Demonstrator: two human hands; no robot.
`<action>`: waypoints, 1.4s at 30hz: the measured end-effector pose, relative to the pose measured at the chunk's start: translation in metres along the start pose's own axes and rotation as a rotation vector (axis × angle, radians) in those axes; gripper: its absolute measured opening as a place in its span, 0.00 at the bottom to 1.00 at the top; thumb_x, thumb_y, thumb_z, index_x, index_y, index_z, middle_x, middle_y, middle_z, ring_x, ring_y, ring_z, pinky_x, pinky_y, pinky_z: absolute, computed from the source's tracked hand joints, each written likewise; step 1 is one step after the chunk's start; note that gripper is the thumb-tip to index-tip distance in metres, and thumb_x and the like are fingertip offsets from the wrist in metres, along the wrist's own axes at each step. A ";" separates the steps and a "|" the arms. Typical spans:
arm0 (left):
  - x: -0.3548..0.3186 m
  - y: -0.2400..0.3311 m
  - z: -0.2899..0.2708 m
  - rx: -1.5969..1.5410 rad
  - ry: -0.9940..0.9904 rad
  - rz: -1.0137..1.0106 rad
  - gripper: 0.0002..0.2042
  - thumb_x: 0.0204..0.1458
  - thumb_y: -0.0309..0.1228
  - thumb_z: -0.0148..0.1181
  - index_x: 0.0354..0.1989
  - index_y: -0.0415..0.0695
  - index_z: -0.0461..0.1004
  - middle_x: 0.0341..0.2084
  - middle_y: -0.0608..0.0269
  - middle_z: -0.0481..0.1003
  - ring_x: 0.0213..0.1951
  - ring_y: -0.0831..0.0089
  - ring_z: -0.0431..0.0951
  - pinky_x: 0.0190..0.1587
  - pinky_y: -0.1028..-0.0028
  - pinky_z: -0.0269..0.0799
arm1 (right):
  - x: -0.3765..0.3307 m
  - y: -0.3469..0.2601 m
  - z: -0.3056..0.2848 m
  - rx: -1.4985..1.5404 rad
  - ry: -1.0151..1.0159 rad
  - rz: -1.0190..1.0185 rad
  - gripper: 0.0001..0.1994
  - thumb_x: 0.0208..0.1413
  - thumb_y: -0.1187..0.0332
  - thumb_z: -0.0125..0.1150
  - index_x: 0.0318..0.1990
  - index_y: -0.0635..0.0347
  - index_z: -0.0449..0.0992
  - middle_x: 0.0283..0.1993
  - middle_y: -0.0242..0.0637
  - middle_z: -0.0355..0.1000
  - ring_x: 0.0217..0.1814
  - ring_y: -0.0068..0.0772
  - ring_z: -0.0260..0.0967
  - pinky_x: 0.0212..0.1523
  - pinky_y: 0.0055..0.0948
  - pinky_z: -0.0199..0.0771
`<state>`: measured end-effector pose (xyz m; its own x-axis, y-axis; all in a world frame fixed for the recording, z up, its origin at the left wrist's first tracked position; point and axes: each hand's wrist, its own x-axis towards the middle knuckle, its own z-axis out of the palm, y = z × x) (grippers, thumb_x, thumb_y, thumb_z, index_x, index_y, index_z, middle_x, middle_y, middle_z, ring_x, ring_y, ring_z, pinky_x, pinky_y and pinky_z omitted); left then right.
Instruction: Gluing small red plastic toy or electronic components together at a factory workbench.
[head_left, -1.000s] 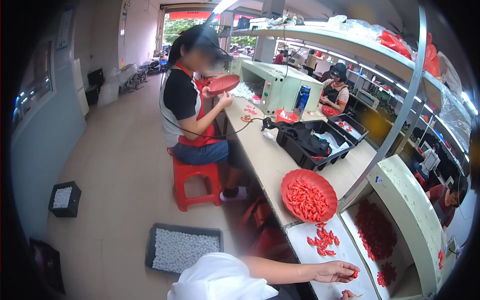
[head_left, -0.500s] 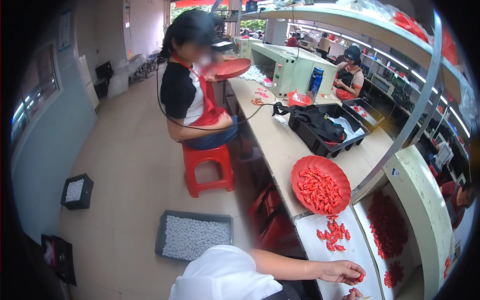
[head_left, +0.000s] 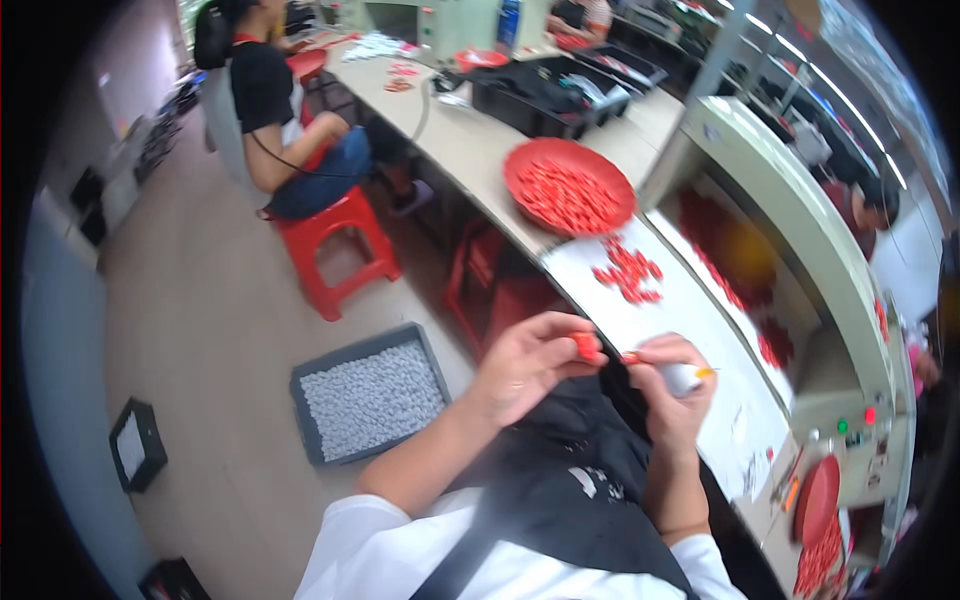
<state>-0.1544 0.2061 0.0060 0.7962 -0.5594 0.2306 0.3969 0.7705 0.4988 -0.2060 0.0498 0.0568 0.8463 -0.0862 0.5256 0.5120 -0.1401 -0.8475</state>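
From my remote seat the view is bright and evenly lit from overhead, with only soft shadows under the workbench [head_left: 470, 150] and the red stool [head_left: 335, 245]. Motion blur smears most of it, worst on the red dish [head_left: 568, 187] and the shelf [head_left: 800, 230] to the right. The fisheye bends straight edges, and a black vignette rings the rim.

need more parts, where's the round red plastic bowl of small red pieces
Head view, upper right of centre: the round red plastic bowl sits on the beige workbench, just beyond loose red pieces.
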 end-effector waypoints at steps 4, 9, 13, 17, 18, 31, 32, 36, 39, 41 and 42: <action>-0.014 -0.009 0.001 0.079 -0.029 0.008 0.11 0.48 0.25 0.52 0.40 0.36 0.67 0.35 0.57 0.70 0.38 0.70 0.72 0.43 0.71 0.68 | -0.011 -0.002 0.001 -0.057 -0.063 -0.035 0.08 0.37 0.83 0.59 0.28 0.65 0.73 0.28 0.39 0.70 0.30 0.28 0.68 0.31 0.21 0.66; -0.013 -0.018 0.001 0.280 -0.012 -0.009 0.12 0.45 0.27 0.57 0.37 0.36 0.67 0.34 0.56 0.70 0.38 0.72 0.71 0.43 0.73 0.69 | -0.023 0.007 -0.004 -0.082 -0.006 -0.029 0.07 0.38 0.81 0.60 0.28 0.64 0.73 0.27 0.38 0.70 0.28 0.27 0.68 0.29 0.21 0.66; -0.012 -0.019 -0.003 0.307 -0.001 -0.044 0.12 0.44 0.26 0.57 0.37 0.35 0.68 0.34 0.57 0.70 0.37 0.72 0.71 0.42 0.74 0.69 | -0.029 0.010 -0.004 -0.071 0.017 0.045 0.06 0.38 0.81 0.60 0.28 0.64 0.73 0.27 0.38 0.70 0.28 0.27 0.68 0.29 0.20 0.65; -0.010 -0.018 -0.007 0.344 -0.006 -0.029 0.11 0.44 0.25 0.57 0.36 0.35 0.68 0.34 0.56 0.70 0.37 0.72 0.71 0.42 0.75 0.68 | -0.029 0.013 -0.003 -0.063 0.019 0.108 0.05 0.39 0.80 0.59 0.27 0.65 0.73 0.27 0.38 0.70 0.27 0.26 0.68 0.28 0.19 0.65; -0.010 -0.018 -0.007 0.363 -0.007 -0.015 0.11 0.44 0.24 0.57 0.36 0.34 0.68 0.33 0.56 0.70 0.37 0.72 0.71 0.42 0.75 0.68 | -0.030 0.014 -0.002 -0.055 0.029 0.128 0.05 0.39 0.80 0.59 0.27 0.65 0.73 0.26 0.38 0.70 0.27 0.25 0.68 0.28 0.19 0.65; 0.021 -0.014 -0.038 0.426 -0.213 -0.044 0.09 0.45 0.18 0.52 0.36 0.34 0.70 0.35 0.56 0.70 0.39 0.73 0.70 0.43 0.77 0.65 | -0.020 0.016 0.007 -0.275 0.083 0.244 0.05 0.40 0.79 0.59 0.28 0.64 0.73 0.25 0.36 0.70 0.26 0.25 0.68 0.27 0.20 0.65; 0.025 -0.012 -0.042 0.432 -0.230 -0.049 0.09 0.45 0.18 0.52 0.36 0.34 0.70 0.34 0.56 0.70 0.38 0.73 0.70 0.42 0.77 0.65 | -0.018 0.017 0.009 -0.317 0.075 0.251 0.05 0.41 0.79 0.59 0.28 0.64 0.73 0.26 0.37 0.70 0.26 0.26 0.68 0.27 0.20 0.65; 0.041 -0.007 -0.059 0.419 -0.265 -0.133 0.09 0.44 0.17 0.53 0.36 0.35 0.71 0.34 0.56 0.70 0.37 0.73 0.71 0.41 0.78 0.67 | -0.008 0.022 0.012 -0.400 0.055 0.271 0.07 0.40 0.79 0.58 0.30 0.64 0.74 0.27 0.37 0.71 0.27 0.27 0.69 0.27 0.20 0.66; 0.052 -0.010 -0.065 0.362 -0.244 -0.237 0.08 0.43 0.19 0.55 0.34 0.34 0.71 0.32 0.54 0.70 0.35 0.70 0.72 0.41 0.75 0.68 | -0.007 0.026 0.013 -0.446 0.080 0.313 0.09 0.38 0.80 0.58 0.31 0.64 0.74 0.27 0.38 0.71 0.28 0.28 0.70 0.28 0.21 0.67; 0.061 -0.009 -0.067 0.376 -0.262 -0.301 0.08 0.43 0.19 0.54 0.34 0.34 0.70 0.32 0.55 0.70 0.36 0.70 0.72 0.41 0.76 0.68 | -0.007 0.030 0.014 -0.473 0.122 0.317 0.10 0.36 0.81 0.58 0.31 0.64 0.74 0.27 0.38 0.71 0.28 0.29 0.70 0.28 0.21 0.67; 0.064 -0.009 -0.068 0.384 -0.270 -0.333 0.08 0.43 0.19 0.54 0.35 0.34 0.70 0.32 0.55 0.70 0.36 0.71 0.72 0.41 0.76 0.68 | -0.006 0.031 0.016 -0.501 0.175 0.315 0.07 0.37 0.82 0.58 0.27 0.65 0.74 0.25 0.39 0.71 0.26 0.26 0.70 0.27 0.19 0.67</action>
<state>-0.0760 0.1843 -0.0402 0.4913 -0.8502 0.1891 0.3723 0.4013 0.8369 -0.1924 0.0617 0.0263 0.8872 -0.3536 0.2963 0.0745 -0.5239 -0.8485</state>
